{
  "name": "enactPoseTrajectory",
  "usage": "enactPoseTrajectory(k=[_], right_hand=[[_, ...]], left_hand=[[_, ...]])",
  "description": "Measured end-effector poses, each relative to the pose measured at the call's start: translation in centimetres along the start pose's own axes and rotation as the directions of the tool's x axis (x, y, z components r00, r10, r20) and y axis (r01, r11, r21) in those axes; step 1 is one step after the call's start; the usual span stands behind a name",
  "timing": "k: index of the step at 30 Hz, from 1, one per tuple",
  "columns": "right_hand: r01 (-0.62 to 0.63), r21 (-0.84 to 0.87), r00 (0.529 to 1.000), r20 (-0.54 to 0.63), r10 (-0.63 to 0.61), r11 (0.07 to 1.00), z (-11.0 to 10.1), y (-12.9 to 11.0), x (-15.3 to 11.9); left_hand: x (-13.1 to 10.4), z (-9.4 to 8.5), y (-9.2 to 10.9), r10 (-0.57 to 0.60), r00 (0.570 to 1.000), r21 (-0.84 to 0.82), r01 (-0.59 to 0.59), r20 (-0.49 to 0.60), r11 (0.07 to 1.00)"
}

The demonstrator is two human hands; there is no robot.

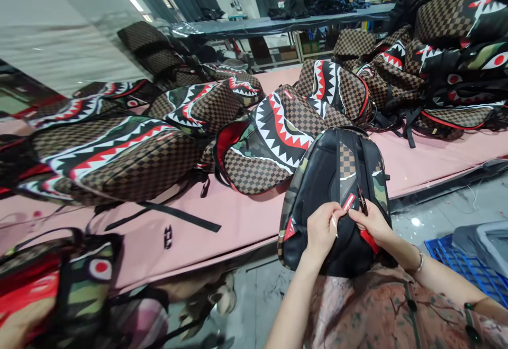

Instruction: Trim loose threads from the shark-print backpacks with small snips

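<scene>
A black-backed backpack (321, 180) with checkered and camouflage trim stands at the table's edge, its padded back and shoulder straps facing me. My left hand (326, 227) is closed, pinching the strap by a small red label (348, 202) with white lettering. Close beside it, my right hand (372, 223) is closed around small dark scissors (362, 201), whose blades point up along the strap. Its fingertips also touch the strap near the label. Just beyond lies a checkered backpack (273, 143) with a shark-mouth print, its red lining partly showing.
More shark-print backpacks (119, 153) crowd the pink table (246, 227). A black buckle (168, 237) lies near its front edge. At lower left, another person's hand (27, 322) is at a red-lined bag. A blue crate (468, 269) stands on the floor at right.
</scene>
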State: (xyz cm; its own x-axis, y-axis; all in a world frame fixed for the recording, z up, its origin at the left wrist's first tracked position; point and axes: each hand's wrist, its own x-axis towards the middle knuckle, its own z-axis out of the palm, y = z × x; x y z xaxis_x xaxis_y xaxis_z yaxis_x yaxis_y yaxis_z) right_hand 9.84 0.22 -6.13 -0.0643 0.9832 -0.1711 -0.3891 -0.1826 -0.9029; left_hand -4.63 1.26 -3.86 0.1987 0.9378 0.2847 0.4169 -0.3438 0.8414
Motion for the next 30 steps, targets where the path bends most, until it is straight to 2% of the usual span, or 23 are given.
enactPoseTrajectory(k=[2, 4, 6, 7, 9, 10, 12, 13, 15, 16, 18, 20, 22, 24, 26, 28, 30], right_hand=[[0.019, -0.028, 1.0, -0.012, -0.019, 0.999, 0.3, -0.1, 0.1], [0.043, -0.063, 0.999, -0.009, -0.043, 0.997, 0.8, -0.3, 0.3], [0.056, -0.092, 0.998, 0.009, -0.055, 0.994, 1.2, -0.4, 0.5], [0.054, -0.102, 0.998, 0.018, -0.053, 0.993, 1.3, -0.4, 0.6], [0.044, -0.124, 0.999, 0.023, -0.041, 0.991, 1.1, -0.1, 0.8], [0.036, -0.146, 0.999, 0.016, -0.034, 0.989, 0.9, 0.1, 0.9], [0.023, -0.214, 1.0, -0.01, -0.026, 0.977, 0.3, 0.5, 1.0], [0.018, -0.251, 1.0, -0.02, -0.023, 0.968, 0.1, 0.7, 1.0], [0.014, -0.299, 0.999, -0.024, -0.022, 0.954, -0.2, 0.9, 1.2], [0.015, -0.302, 1.0, -0.018, -0.021, 0.953, -0.2, 0.9, 1.2], [0.016, -0.278, 1.0, 0.0, -0.016, 0.961, 0.0, 0.8, 1.3], [0.008, -0.25, 1.0, 0.011, -0.006, 0.968, 0.4, 0.7, 1.4], [0.0, -0.24, 1.0, 0.017, 0.004, 0.971, 0.8, 0.7, 1.4], [-0.001, -0.234, 1.0, 0.022, 0.006, 0.972, 1.1, 0.9, 1.5], [0.01, -0.225, 1.0, 0.03, -0.003, 0.974, 1.2, 1.1, 1.5], [0.029, -0.226, 0.999, 0.039, -0.021, 0.974, 1.1, 1.2, 1.5], [0.053, -0.238, 0.998, 0.048, -0.042, 0.97, 0.9, 1.3, 1.6]], left_hand=[[-0.1, 0.6, 0.0, -0.012, 0.998, -0.003, 0.012, -0.061, 1.0], [0.0, 1.1, -0.1, -0.06, 0.984, -0.037, 0.054, -0.17, 0.998], [0.3, 0.7, -0.5, -0.201, 0.938, -0.18, 0.154, -0.284, 0.972], [0.6, 0.0, -0.9, -0.304, 0.894, -0.304, 0.205, -0.328, 0.93], [1.1, -2.2, -2.1, -0.506, 0.78, -0.57, 0.241, -0.368, 0.785], [1.1, -3.7, -2.8, -0.568, 0.731, -0.661, 0.217, -0.377, 0.719], [0.7, -7.0, -4.5, -0.602, 0.683, -0.683, 0.204, -0.413, 0.701], [0.2, -8.5, -5.3, -0.588, 0.681, -0.621, 0.245, -0.437, 0.745], [-1.1, -11.1, -6.6, -0.516, 0.688, -0.333, 0.395, -0.511, 0.856], [-1.9, -12.0, -7.0, -0.48, 0.7, -0.175, 0.464, -0.529, 0.869], [-3.2, -12.9, -7.2, -0.406, 0.718, 0.115, 0.556, -0.565, 0.823], [-4.1, -12.5, -6.7, -0.343, 0.742, 0.259, 0.564, -0.577, 0.784], [-4.3, -10.7, -5.8, -0.304, 0.808, 0.282, 0.486, -0.504, 0.827], [-3.7, -8.1, -4.8, -0.27, 0.898, 0.167, 0.342, -0.348, 0.925], [-2.6, -5.2, -3.9, -0.191, 0.964, 0.085, 0.21, -0.185, 0.974], [-1.3, -2.9, -3.3, -0.118, 0.988, 0.067, 0.125, -0.102, 0.99], [-0.2, -1.5, -2.9, -0.073, 0.995, 0.076, 0.078, -0.072, 0.994]])
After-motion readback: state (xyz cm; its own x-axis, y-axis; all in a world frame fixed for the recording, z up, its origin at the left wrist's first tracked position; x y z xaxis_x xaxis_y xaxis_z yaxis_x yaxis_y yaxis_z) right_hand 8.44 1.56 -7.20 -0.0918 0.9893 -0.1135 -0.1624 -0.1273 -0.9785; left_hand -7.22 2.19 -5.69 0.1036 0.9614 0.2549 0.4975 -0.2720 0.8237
